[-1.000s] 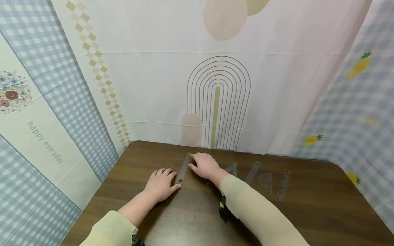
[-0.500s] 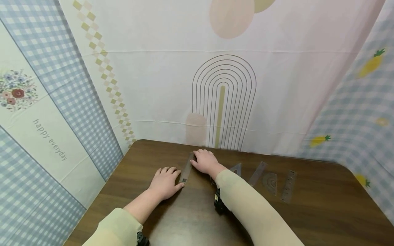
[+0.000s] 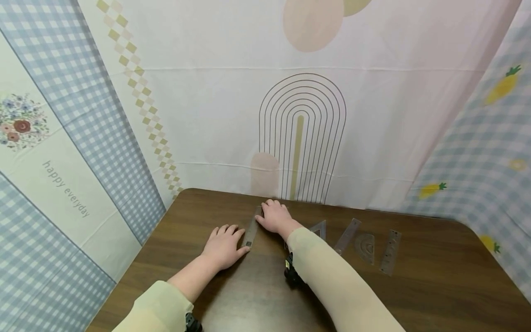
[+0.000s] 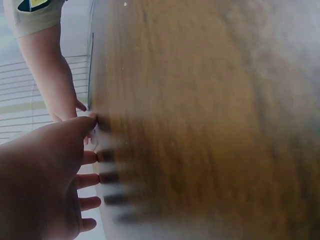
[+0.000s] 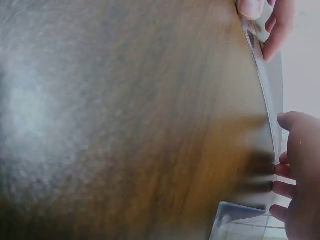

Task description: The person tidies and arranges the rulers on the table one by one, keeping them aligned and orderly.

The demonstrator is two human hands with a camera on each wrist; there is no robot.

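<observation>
A clear straight ruler lies slanted on the brown table, a small dark mark at its near end. My left hand rests palm down at that near end, fingers spread, thumb and index finger by the ruler's edges. At the far end lies my right hand, its fingertips against or just beside the ruler. The right wrist view shows the ruler running between the left fingers and the right hand. In the left wrist view, the left hand hides most of the ruler.
To the right, a clear set square sits partly behind the right sleeve. Beyond it lie another clear ruler, a protractor and a wider ruler-like strip. A patterned cloth hangs behind the table.
The head view has turned slightly left, so everything sits a little farther right in it. Both hands stay at the ruler's ends, with only slight shifts.
</observation>
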